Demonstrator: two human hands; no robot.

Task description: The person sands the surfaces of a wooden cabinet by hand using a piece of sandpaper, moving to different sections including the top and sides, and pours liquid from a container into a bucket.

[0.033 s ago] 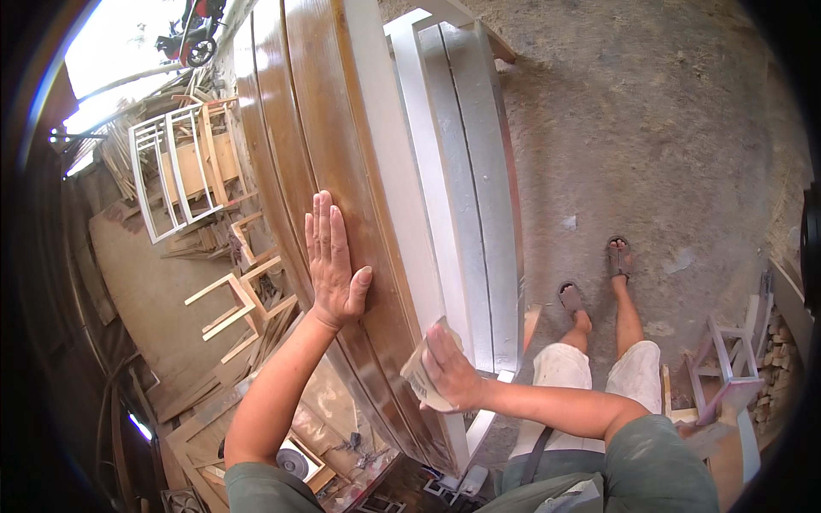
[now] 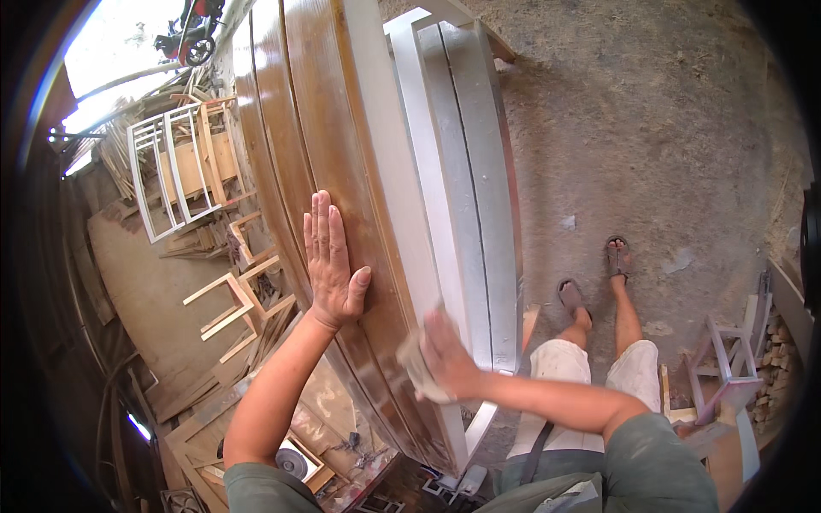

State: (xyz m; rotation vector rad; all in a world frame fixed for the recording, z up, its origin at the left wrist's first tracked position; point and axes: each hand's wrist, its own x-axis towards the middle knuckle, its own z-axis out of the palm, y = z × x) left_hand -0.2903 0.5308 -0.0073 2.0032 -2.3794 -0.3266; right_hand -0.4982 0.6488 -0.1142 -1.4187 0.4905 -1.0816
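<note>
At the far left the room is a cluttered workshop: a white-painted frame (image 2: 167,167) leans among bare wooden frames (image 2: 235,299) and loose offcuts on a dusty floor, with bright daylight and a parked motorbike (image 2: 190,36) at the top edge. Right of that clutter runs a long brown varnished panel (image 2: 316,111), glossy, with raised ridges along its length, reaching from the top of the view down to the person's body. The left hand (image 2: 332,265) lies flat and open on this brown surface, fingers together and pointing up along it, thumb spread to the right. Further right, the right hand (image 2: 445,355) is closed around a pale folded sanding sheet or cloth (image 2: 416,368), pressed against the panel's lighter edge strip (image 2: 393,171); this hand is blurred. Just beside the strip stands a white-primed panel (image 2: 466,188) with grey recessed fields. To the right lies rough concrete floor (image 2: 650,128), where the person's sandalled feet (image 2: 594,274) stand, and a small purplish stool frame (image 2: 723,368) sits near the right edge
</note>
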